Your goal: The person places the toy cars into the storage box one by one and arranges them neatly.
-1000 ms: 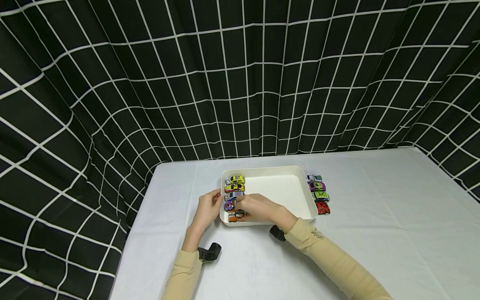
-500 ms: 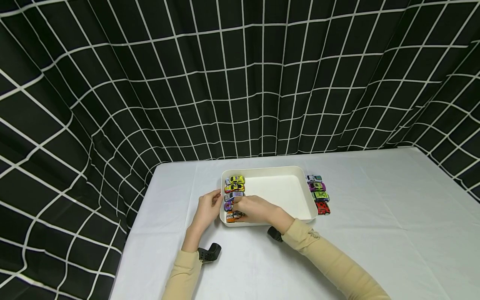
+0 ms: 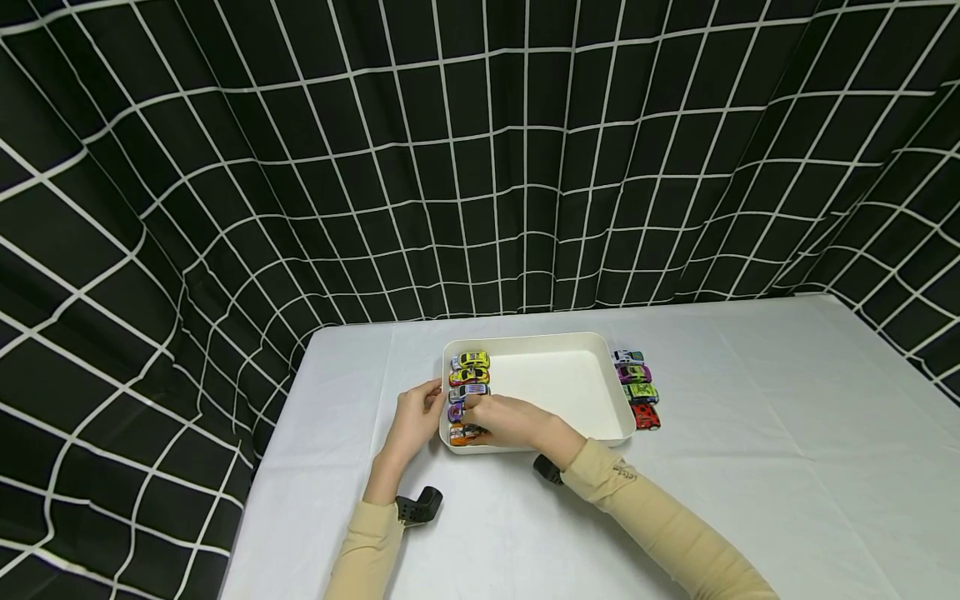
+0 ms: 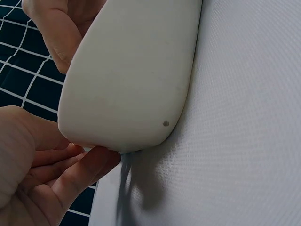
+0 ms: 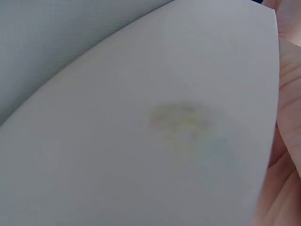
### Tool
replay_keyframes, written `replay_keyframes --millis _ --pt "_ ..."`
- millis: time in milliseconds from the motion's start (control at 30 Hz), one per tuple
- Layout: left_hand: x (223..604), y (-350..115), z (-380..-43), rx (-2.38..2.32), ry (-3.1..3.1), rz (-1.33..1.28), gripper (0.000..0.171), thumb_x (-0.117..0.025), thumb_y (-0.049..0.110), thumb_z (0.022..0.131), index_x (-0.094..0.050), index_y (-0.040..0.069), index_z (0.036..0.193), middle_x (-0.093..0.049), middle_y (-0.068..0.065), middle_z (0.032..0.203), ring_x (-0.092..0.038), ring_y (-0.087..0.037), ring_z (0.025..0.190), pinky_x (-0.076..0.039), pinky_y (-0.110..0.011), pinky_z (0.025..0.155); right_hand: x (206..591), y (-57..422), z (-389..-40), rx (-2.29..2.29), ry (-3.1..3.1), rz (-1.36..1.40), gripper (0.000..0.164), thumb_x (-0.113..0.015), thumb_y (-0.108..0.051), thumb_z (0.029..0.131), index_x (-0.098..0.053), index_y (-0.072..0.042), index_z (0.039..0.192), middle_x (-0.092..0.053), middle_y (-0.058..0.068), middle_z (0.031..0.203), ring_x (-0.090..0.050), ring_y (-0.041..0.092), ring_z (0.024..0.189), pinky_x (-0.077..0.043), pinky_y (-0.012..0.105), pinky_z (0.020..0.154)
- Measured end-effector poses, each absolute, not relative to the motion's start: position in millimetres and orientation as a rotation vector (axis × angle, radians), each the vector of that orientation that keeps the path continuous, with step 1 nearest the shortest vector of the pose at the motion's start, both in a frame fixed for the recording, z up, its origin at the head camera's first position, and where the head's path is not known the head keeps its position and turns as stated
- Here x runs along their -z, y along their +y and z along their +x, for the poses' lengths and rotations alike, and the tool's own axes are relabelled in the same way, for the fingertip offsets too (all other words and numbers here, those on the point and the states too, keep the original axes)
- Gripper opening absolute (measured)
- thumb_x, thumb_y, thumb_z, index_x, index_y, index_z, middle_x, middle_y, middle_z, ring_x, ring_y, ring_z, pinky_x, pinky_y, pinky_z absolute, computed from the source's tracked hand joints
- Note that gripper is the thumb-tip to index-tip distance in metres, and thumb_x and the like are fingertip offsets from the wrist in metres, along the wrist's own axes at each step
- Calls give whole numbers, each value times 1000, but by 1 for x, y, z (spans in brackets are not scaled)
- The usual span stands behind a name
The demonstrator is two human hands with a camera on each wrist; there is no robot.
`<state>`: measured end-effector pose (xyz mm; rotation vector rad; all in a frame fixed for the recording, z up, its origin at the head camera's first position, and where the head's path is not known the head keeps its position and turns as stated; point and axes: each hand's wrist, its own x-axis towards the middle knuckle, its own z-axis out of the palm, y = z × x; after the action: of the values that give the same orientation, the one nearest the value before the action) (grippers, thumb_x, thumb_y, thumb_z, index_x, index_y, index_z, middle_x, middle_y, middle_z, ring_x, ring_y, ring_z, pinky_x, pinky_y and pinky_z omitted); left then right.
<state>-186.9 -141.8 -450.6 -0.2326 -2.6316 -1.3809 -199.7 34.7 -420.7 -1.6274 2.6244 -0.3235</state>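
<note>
A white rectangular tray [image 3: 555, 379] holds a column of toy cars along its left end. My right hand [image 3: 510, 419] reaches over the near wall and pinches an orange toy car [image 3: 457, 434] in the near left corner, its fingers covering part of it. Just behind is a purple toy car [image 3: 455, 412], partly hidden by the fingers; beyond it are a silver toy car [image 3: 468, 392], a red-and-yellow one [image 3: 469, 377] and a yellow one [image 3: 471, 360]. My left hand [image 3: 414, 417] rests its fingertips against the tray's left end wall, outside, as the left wrist view shows.
Against the tray's right side, several more toy cars stand in a column, among them a red one [image 3: 646, 416] and a green one [image 3: 641, 392]. A white cloth covers the table [image 3: 750, 433]. A black curtain with white grid lines [image 3: 525, 167] hangs behind.
My right hand has shifted slightly left with the orange toy car, bringing it nearer the tray's left wall. The left hand and the tray have stayed in place.
</note>
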Motion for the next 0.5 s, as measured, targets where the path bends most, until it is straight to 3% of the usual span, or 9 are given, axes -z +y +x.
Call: replay_keyframes --millis 500 --pt "452 -142 -186 1392 -2627 -234 31 -54 0 90 -55 -15 116 -64 -25 101 -65 -30 88 -55 -34 75 416 44 -197 382 2647 -1646 20 -69 -21 84 -68 -5 96 -60 4 93 -61 12 79 -51 17 70"
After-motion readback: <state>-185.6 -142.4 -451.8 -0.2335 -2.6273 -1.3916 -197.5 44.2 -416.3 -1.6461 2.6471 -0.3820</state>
